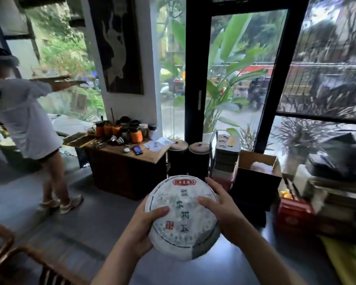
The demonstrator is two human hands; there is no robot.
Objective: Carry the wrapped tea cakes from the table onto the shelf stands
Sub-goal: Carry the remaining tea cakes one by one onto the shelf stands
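The left hand (146, 227) and right hand (222, 210) grip a wrapped tea cake (183, 217). Thumbs press its printed face. The other fingers curl round its rim.

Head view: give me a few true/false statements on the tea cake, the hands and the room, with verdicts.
1. Both hands grip the wrapped tea cake. True: left hand and right hand hold its opposite edges.
2. The tea cake rests on a shelf stand. False: it is held in the air above the floor.
3. Another person stands at the left. True.
4. The cardboard box is taped closed. False: its flaps are open.
5. The wooden table carries orange-wrapped cups. True.
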